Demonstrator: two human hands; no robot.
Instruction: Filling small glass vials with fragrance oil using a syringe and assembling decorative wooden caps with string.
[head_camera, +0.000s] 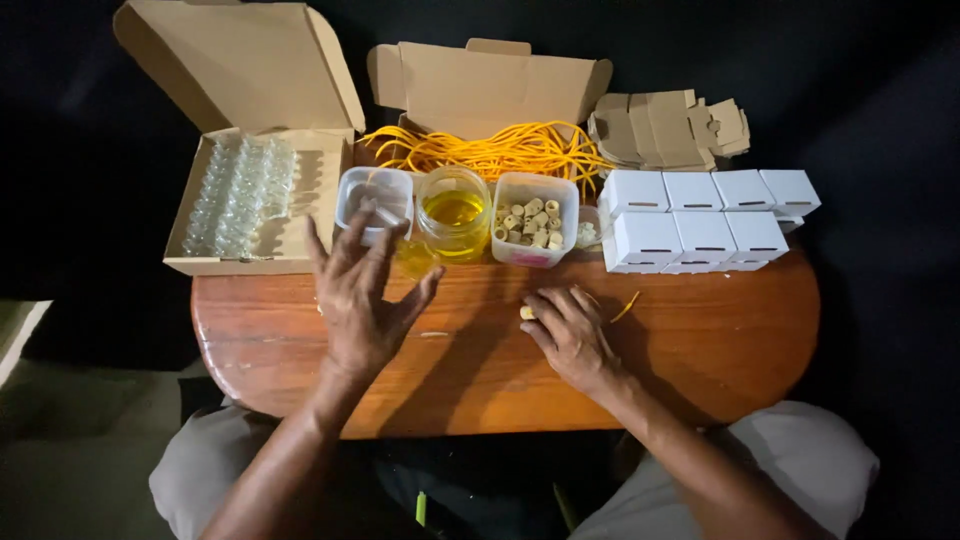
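Pale cork, a small round stopper (527, 313), is seen on the reddish wooden desk (700, 340), touching the right hand (572, 335) at its ten o'clock; that grip is flat, fingers together, clamped on nothing. The left hand (362, 300) is raised, fingers spread, with the oil-filled glass jar (453, 212) at two o'clock.

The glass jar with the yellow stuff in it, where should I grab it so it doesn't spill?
Probably take the glass jar around its round side wall, below the open rim, coming from the near side, where the table is bare. It stands upright with no lid, so keep it level. The plastic tubs sit close on both sides, leaving little room for fingers there.
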